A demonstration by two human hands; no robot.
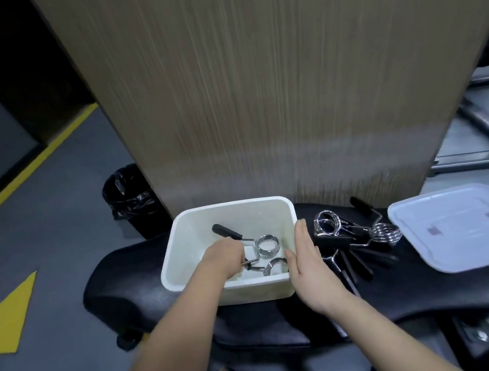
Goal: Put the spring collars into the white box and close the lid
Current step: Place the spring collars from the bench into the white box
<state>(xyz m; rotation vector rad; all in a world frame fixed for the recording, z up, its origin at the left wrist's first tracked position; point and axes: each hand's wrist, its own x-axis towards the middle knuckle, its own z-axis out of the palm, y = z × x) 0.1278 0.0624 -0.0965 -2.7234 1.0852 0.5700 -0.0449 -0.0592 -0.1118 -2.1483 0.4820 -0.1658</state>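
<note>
The white box [181, 235] stands open on a black padded bench [131, 283]. Inside it lie two chrome spring collars with black handles: one [266, 244] in the middle and another [275, 266] near the front wall. My left hand [223, 259] reaches into the box and is closed around the handle of the middle collar. My right hand [305, 258] rests flat against the box's right wall, fingers together, holding nothing. Several more spring collars [353, 233] lie in a heap on the bench right of the box. The white lid [465, 225] lies flat at the far right.
A tall wooden panel [270, 87] rises directly behind the bench. A black bin with a bag [132, 198] stands on the grey floor at the left. Yellow floor markings [7, 316] lie to the left. Metal gym frames [485, 117] are at the right.
</note>
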